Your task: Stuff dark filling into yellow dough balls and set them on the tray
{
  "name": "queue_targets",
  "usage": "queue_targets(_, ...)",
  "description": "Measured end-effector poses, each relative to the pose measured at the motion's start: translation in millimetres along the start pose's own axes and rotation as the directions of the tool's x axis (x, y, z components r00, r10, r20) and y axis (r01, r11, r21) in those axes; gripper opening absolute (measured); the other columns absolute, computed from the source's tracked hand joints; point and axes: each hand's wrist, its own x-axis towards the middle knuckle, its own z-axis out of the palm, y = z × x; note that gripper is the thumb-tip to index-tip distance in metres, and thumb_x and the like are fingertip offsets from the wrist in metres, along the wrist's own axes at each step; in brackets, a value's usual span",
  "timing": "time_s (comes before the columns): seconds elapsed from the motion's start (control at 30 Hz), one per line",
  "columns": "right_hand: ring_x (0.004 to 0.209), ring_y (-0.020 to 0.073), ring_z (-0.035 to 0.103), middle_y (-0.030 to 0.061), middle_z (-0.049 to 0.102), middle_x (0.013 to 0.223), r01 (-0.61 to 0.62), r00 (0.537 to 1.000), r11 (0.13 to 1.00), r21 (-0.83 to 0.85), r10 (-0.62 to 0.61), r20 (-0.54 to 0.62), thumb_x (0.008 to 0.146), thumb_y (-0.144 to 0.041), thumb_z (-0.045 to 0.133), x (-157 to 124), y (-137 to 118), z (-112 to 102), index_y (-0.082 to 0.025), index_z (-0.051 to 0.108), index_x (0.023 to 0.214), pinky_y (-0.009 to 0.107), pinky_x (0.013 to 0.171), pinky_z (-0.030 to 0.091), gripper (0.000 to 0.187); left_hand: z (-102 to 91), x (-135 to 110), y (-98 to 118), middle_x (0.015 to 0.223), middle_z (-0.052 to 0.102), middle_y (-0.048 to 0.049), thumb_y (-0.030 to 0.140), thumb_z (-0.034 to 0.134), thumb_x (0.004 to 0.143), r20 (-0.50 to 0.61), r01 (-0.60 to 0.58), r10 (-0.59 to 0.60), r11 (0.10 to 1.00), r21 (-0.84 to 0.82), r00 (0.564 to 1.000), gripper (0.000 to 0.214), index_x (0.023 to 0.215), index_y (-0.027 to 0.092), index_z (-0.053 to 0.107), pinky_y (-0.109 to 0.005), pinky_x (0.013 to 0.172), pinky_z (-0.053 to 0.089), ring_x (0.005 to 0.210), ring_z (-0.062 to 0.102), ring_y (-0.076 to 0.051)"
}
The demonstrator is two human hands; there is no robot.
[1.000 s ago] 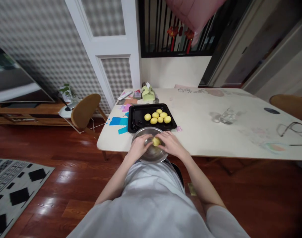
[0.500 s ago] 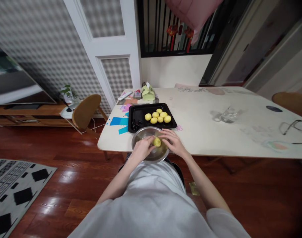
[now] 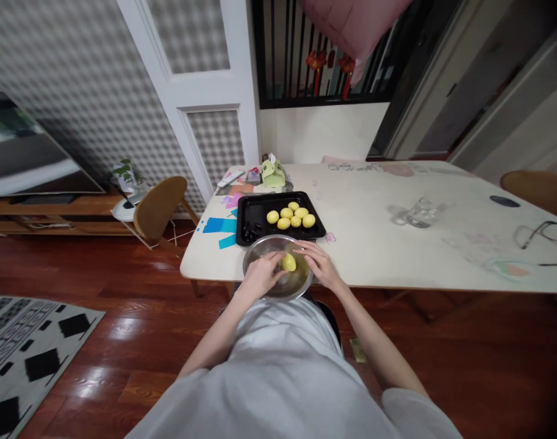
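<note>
**Yellow dough ball held over a steel bowl at the table's edge**

A smooth, rounded yellow dough ball sits between the two hands above a shiny round metal bowl, which stands at the near edge of the table. The left hand cups the ball from the left with fingers curled against it; the right hand closes on it from the right, fingertips bent onto its top and side. Both hands grip the ball together.

Just beyond the bowl, touching or nearly touching its far rim, lies a black rectangular baking tray with a raised lip. Six similar yellow balls are clustered in its right half, matte and slightly uneven; a small heap of dark pieces lies in its left front corner.

The table is pale, rounded at the corners, with faint coloured drawings on it. Blue paper strips lie left of the tray, a green box and small clutter sit at the far end, a clear glass stands well to the right, and spectacles lie near the right edge. A curved wooden chair stands to the left on glossy red-brown floorboards, with a patterned rug and a television beyond.

Compared with half a second ago, the hands and ball sit in almost the same place; a second ago the right hand lay lower and flatter over the bowl.
</note>
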Motion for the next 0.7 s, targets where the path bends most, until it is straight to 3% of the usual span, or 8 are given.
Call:
queue_targets(0.33,0.138,0.0256,0.061,0.0081,0.069,0.144,-0.01,1.0,1.0,-0.011,0.01,0.004,0.11,-0.04,0.042,-1.2,0.2,0.4,-0.028,0.076,0.125,0.052,0.119,0.048,0.039,-5.7,-0.5,-10.7,0.146,0.068,-0.0081,0.024,0.073,0.096,-0.058,-0.017,0.015,1.0,-0.026,0.998,0.045,0.139,0.024,0.064,-0.042,0.113,0.055,0.134,0.066,-0.027)
queue_targets(0.7,0.136,0.0264,0.062,0.0092,0.07,0.143,-0.02,1.0,1.0,-0.025,0.02,0.001,0.11,-0.04,0.041,-1.1,-2.1,-0.5,-0.027,0.078,0.12,0.053,0.117,0.05,0.041,-6.7,-0.6,-8.6,0.147,0.067,-0.0077,0.025,0.072,0.096,-0.003,-0.01,0.01,1.0,-0.009,1.0,0.043,0.138,0.025,0.064,-0.041,0.112,0.054,0.133,0.066,-0.027)
